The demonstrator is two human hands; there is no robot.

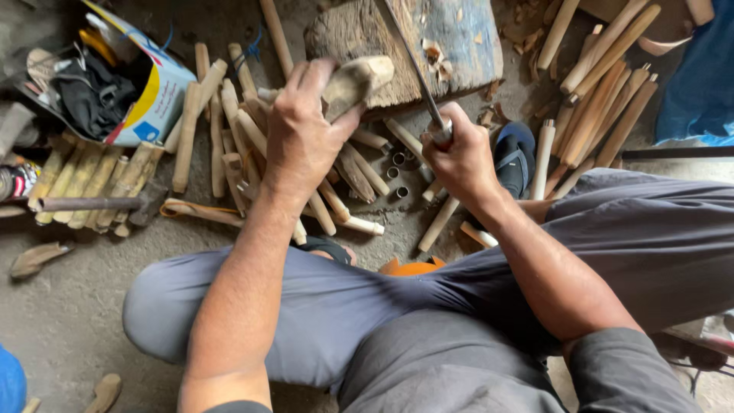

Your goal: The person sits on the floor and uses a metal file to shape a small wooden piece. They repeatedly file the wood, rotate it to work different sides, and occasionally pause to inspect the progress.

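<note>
My left hand (302, 134) grips a short, pale wooden piece (355, 82) and holds it against the edge of a worn wooden block (459, 46) with blue paint on it. A long metal blade (409, 57) runs up across that block from its handle, which my right hand (459, 157) clasps just right of the wooden piece. Wood chips lie on the block's top. My knees in grey trousers frame the bottom of the view.
Piles of carved wooden sticks (229, 130) lie on the dirt floor left, below and right (596, 107) of the block. A cardboard box (115, 84) with dark items sits upper left. A hammer (99, 204) rests at left. Small metal rings (396, 172) lie between my hands.
</note>
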